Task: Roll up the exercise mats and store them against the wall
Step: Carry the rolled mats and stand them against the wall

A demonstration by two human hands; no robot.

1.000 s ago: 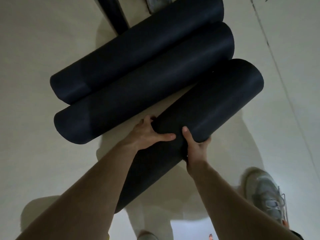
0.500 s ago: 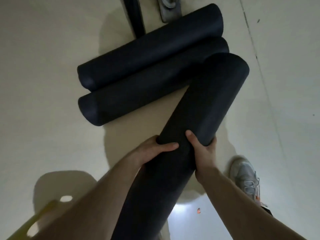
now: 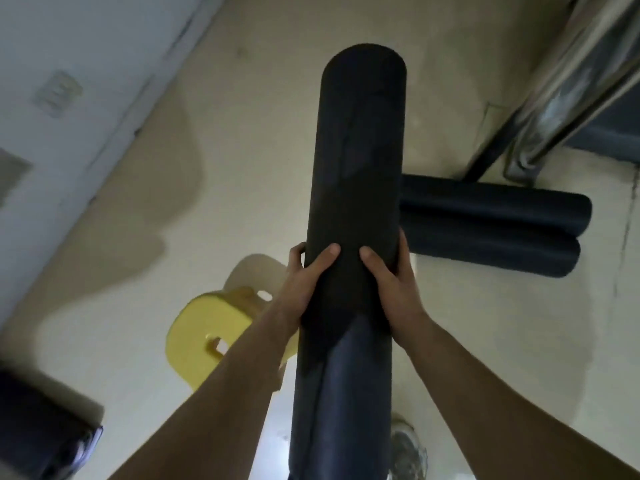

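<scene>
- Rolled mat point(image 3: 356, 188): dark, wound into a thick tube. It is held in both hands in the middle of the view, with its long axis pointing away from the person. The far end is rounded and the near end runs off the bottom edge. An outer flap edge shows as a lighter strip along its lower part.
- Left hand point(image 3: 304, 282): grip closed round the left side of the tube, thumb on top, fingers curled underneath.
- Right hand point(image 3: 393, 285): grip closed round the right side, level with the left hand, thumb on top.
- Upper floor mat point(image 3: 495, 202): dark roll lying on the floor to the right. Its left end is hidden behind the held tube.
- Lower floor mat point(image 3: 491, 249): second dark roll, parallel to the first and touching it along its length.
- Floor point(image 3: 242, 133): pale, with shadow patches.
- Metal frame point(image 3: 571, 81): shiny tubes at upper right, just beyond the two floor rolls.
- Yellow stool point(image 3: 207, 334): plastic, under the left forearm.
- Shoe point(image 3: 408, 452): light-coloured, at the bottom edge.
- Wall point(image 3: 69, 98): pale, upper left.
- Dark object point(image 3: 41, 434): lower left corner, too blurred to tell what it is.
</scene>
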